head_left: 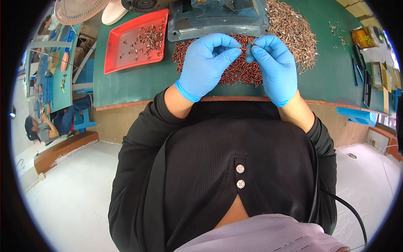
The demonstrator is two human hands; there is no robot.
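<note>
Both my hands wear blue gloves and meet above a pile of small red sleeves (235, 73) on the green table (134, 84). My left hand (208, 63) pinches one small red sleeve (243, 49) at its fingertips. My right hand (273, 63) pinches a small metal terminal (249, 47) right against that sleeve. The two pieces touch between my fingertips. Part of the red pile is hidden under my hands.
A red tray (126, 46) with several finished pieces lies at the left. A heap of bare metal terminals (294, 29) spreads at the right of a grey machine base (218, 21). Boxes and tools sit at the far right (373, 67). Another person (46, 126) sits at a bench on the left.
</note>
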